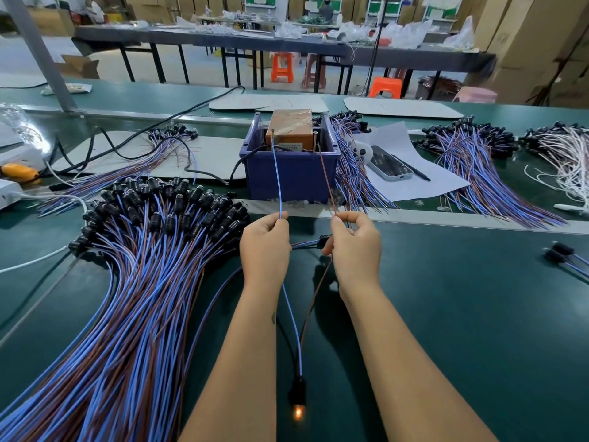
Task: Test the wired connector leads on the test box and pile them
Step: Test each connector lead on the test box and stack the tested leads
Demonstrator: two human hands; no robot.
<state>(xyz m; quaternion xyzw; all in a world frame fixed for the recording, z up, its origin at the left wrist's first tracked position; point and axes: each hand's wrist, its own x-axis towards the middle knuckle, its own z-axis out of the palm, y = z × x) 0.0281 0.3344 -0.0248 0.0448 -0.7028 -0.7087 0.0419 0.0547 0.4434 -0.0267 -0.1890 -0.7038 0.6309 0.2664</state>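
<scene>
My left hand [264,247] pinches the blue wire [276,173] of one lead, and my right hand [353,247] pinches its brown wire [325,177]. Both wire tips reach up to two upright metal pins on the brown test box [288,129], which sits in a blue bin [287,173]. The lead's black connector [298,390] hangs between my forearms and its tip [298,411] glows orange. My right hand also holds another black connector [323,241] under its fingers. A large pile of leads [137,250] fans out on the left.
More bundles of leads [468,173] lie right of the bin, beside a phone [389,164] and pen on white paper. Two loose connectors [561,253] rest at the right edge. A power strip and white cables [19,186] sit far left.
</scene>
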